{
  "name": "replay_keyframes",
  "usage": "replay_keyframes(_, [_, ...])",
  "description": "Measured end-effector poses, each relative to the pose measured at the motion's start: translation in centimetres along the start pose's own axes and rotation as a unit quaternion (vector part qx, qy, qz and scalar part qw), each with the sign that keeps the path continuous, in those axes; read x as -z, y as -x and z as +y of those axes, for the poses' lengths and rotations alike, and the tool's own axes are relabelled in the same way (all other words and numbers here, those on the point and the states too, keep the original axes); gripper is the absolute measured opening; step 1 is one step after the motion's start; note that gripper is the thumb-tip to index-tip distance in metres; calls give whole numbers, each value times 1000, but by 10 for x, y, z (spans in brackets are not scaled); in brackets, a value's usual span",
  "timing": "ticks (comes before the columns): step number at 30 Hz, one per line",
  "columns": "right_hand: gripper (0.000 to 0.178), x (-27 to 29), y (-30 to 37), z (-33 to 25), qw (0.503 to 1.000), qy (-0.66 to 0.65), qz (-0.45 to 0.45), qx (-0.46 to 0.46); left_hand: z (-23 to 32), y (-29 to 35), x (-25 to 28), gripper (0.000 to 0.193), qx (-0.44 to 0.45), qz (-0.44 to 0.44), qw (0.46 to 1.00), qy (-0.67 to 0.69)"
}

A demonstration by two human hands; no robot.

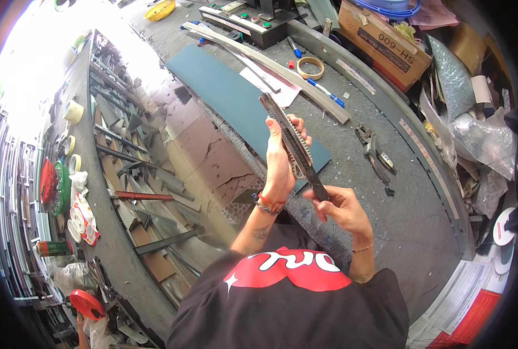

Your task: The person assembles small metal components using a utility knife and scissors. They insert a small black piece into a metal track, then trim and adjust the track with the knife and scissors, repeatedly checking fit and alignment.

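My left hand (278, 160) is wrapped round a long dark bar-shaped piece (295, 141) with light, ridged strips along its sides. The piece slants from upper left to lower right above the bench. At its lower end my right hand (346, 210) has its fingers curled in, thumb and forefinger pressed on the end. Whether something small is also between those fingers, I cannot make out. Below the piece lies a long blue-grey panel (224, 84). A pair of pliers-like hand tools (375, 152) rests on the bench, right of my hands.
Beyond my hands lie a pale curved strip (282, 64), a tape roll (310, 68) and a blue marker (326, 93). A cardboard box (384, 43) stands at the far right near plastic wrapping (484, 136). On the left, a rack (136, 145) holds many offcuts.
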State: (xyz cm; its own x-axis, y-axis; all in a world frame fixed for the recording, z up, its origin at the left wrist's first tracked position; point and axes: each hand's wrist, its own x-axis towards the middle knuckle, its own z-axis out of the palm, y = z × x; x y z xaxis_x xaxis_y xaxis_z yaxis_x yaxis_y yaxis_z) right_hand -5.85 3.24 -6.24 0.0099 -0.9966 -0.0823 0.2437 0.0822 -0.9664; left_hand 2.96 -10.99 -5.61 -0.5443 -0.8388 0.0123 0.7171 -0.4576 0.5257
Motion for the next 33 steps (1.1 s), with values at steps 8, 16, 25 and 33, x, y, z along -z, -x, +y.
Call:
replay_keyframes(8, [39, -3, -9, 21, 998, -44, 22, 34, -11, 12, -7, 44, -3, 21, 1000, 11])
replay_keyframes(16, [47, -18, -13, 39, 991, -101, 53, 69, -14, 20, -5, 45, -1, 14, 999, 45])
replay_keyframes(25, [45, -28, -13, 49, 983, -105, 123, 82, -16, 31, -9, 48, 25, 8, 999, -19])
replay_keyframes(33, [31, -24, -10, 29, 984, -52, 111, 128, -20, 27, -4, 50, 52, 5, 998, -25])
